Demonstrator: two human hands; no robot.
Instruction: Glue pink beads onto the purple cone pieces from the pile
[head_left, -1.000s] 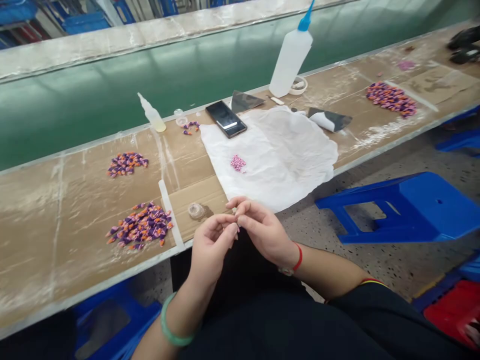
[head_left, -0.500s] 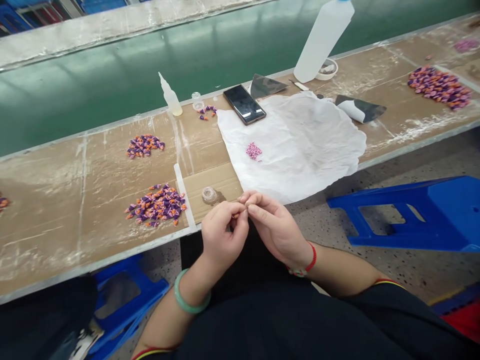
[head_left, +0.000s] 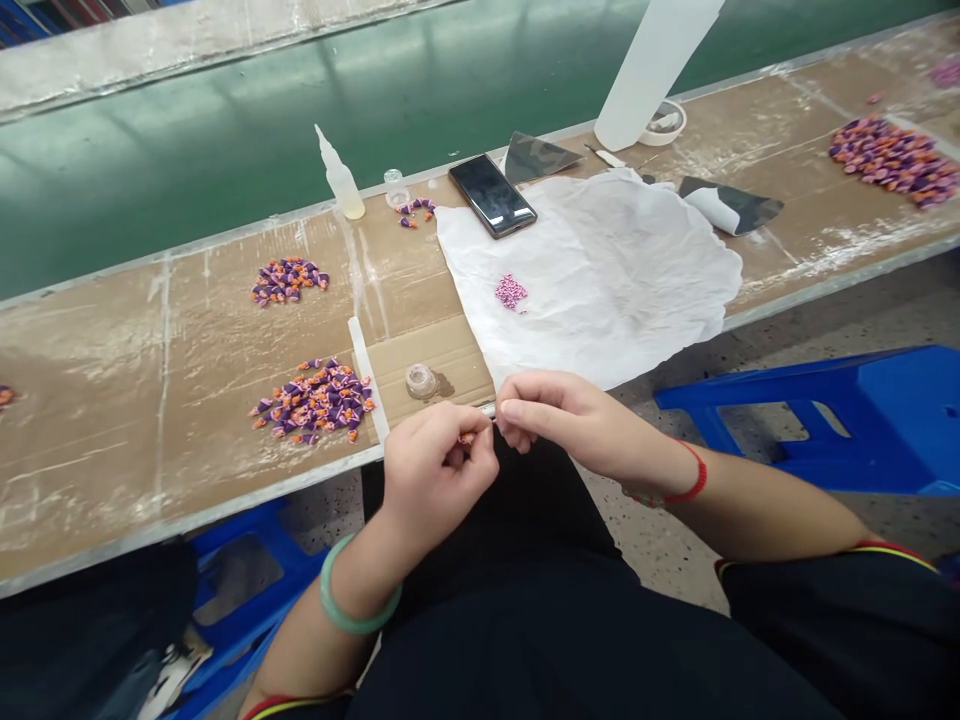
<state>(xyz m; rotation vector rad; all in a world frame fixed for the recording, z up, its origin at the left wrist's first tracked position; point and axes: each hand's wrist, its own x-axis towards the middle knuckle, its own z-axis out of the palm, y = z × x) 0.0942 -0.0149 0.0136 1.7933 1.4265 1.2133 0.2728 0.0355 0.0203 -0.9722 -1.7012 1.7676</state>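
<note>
My left hand (head_left: 439,470) is closed in a pinch around a small orange-and-pink piece (head_left: 466,439), mostly hidden by the fingers. My right hand (head_left: 559,415) is pinched just beside it, fingertips close to the left ones; what it grips, if anything, is too small to make out. A small round glass pot (head_left: 421,381) sits on the cardboard (head_left: 420,352) just beyond my hands. Left of it lies a heap of small purple-and-orange pieces (head_left: 319,402). Tiny pink bits (head_left: 511,292) form a little pile on the white sheet (head_left: 600,270).
A phone (head_left: 493,196), a nozzle bottle (head_left: 341,180) and a large white bottle (head_left: 652,75) stand or lie along the back. A tape roll (head_left: 666,122) is beside the large bottle. More purple-and-orange heaps (head_left: 892,160) lie about. A blue stool (head_left: 885,415) is at right.
My right hand has turned flatter, its wrist and forearm swinging out to the right. My left hand has shifted slightly left, still holding the small piece. The camera view has moved a little.
</note>
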